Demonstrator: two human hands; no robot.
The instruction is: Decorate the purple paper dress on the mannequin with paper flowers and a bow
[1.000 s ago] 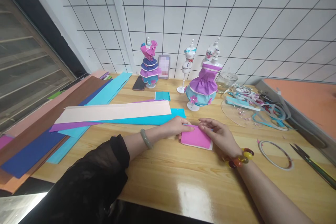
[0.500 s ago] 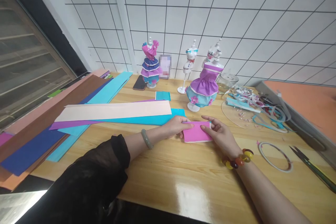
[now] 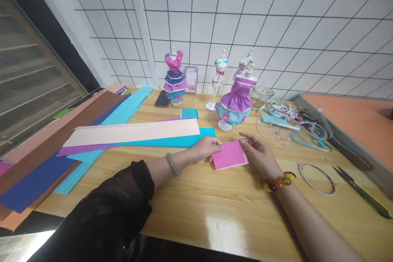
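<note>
A small pink paper piece (image 3: pixel 229 155) with a pale layer showing along its lower and right edges is held just above the wooden table. My left hand (image 3: pixel 206 148) pinches its left edge between thumb and fingers. At the upper right corner, my right hand (image 3: pixel 260 154) grips the paper with the thumb, its index finger stretched out beyond. Behind the hands stands a dress form in a purple and blue paper dress (image 3: pixel 236 100). Long strips of paper, a cream one (image 3: pixel 135 133) on top, lie left of my left hand.
At the back are another dressed form (image 3: pixel 174 77), a bare white form (image 3: pixel 219 73) and a phone (image 3: pixel 162 99). Ribbons (image 3: pixel 307 125), a ribbon roll (image 3: pixel 317 178) and scissors (image 3: pixel 360 190) lie on the right, beside an orange-lined tray (image 3: pixel 353 118). Stacked coloured paper (image 3: pixel 33 182) covers the left side.
The pink paper has tilted, and its pale layer shows more at the lower right. My right thumb has shifted from the paper's face towards its upper right corner. The camera view has shifted slightly.
</note>
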